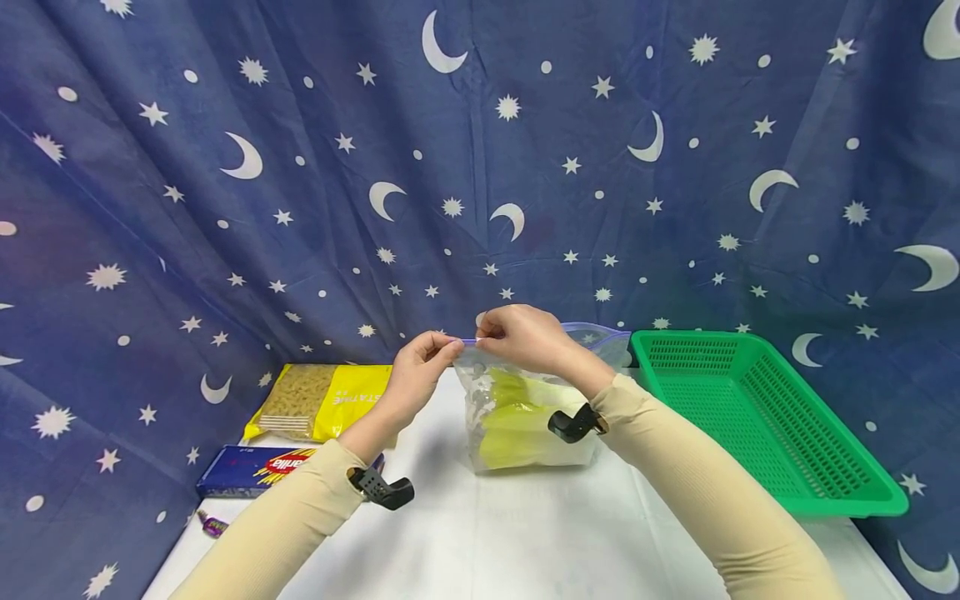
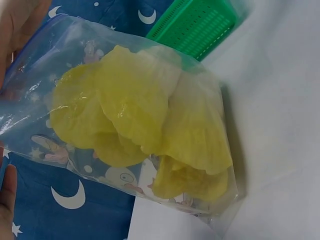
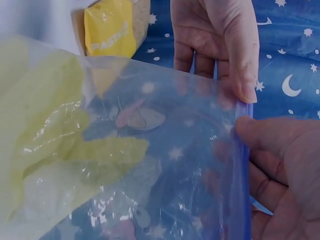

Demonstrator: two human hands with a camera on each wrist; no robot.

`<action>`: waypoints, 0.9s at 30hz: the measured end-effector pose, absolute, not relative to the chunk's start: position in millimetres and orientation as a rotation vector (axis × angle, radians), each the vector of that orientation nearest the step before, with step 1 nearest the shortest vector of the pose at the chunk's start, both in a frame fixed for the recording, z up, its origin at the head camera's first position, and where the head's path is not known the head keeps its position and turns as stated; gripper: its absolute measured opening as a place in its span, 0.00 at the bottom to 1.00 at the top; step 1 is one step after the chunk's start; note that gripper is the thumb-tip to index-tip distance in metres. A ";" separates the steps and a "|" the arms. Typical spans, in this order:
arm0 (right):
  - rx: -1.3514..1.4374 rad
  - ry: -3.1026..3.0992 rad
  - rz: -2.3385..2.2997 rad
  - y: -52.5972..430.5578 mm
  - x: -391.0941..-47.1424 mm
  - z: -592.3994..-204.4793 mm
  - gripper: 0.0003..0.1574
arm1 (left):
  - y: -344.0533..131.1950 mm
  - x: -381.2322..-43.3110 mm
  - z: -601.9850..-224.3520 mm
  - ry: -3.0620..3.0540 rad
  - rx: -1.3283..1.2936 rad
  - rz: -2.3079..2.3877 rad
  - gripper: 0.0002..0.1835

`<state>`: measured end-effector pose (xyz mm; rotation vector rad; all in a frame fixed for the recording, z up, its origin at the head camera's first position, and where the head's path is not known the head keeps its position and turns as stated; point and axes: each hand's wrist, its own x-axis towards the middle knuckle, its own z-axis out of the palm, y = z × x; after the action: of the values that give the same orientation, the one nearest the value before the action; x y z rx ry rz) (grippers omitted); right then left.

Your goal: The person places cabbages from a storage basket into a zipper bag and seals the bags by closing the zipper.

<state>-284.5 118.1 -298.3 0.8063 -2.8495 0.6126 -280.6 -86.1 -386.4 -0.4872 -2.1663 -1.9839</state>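
Note:
A clear zip bag [image 1: 540, 425] with a blue zip strip stands upright over the white table. Yellow-green cabbage leaves [image 2: 135, 100] fill its lower part, seen through the printed plastic. My left hand [image 1: 420, 371] pinches the left end of the strip between thumb and fingers. Just to the right of it, my right hand [image 1: 525, 337] pinches the same strip, its thumb close to the left thumb in the right wrist view. Toward the right end, the bag's mouth still gapes.
A green plastic basket [image 1: 765, 492] stands right of the bag. On the left lie a yellow pasta bag [image 1: 352, 392], a blue pasta box [image 1: 232, 471] and a small purple item [image 1: 213, 525]. A blue curtain [image 1: 480, 167] with moons and stars hangs behind.

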 end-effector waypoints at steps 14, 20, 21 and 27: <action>0.745 -2.883 0.642 131.0 -285.3 -300.0 0.07 | -85.8 -282.4 -387.6 -2.178 -0.477 -1.959 0.10; 0.724 -2.907 0.649 136.1 -285.3 -299.3 0.08 | -85.8 -282.7 -386.9 -2.187 -0.453 -1.965 0.12; 0.723 -2.906 0.649 137.0 -285.5 -299.1 0.08 | -85.8 -282.7 -386.9 -2.187 -0.452 -1.965 0.12; 0.719 -2.902 0.644 143.7 -287.1 -299.8 0.08 | -86.8 -282.5 -387.9 -2.206 -0.449 -1.944 0.11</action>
<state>-287.1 143.7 -299.8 0.7186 -2.9023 0.6437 -282.5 -86.8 -387.9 -0.4490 -2.2063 -1.9443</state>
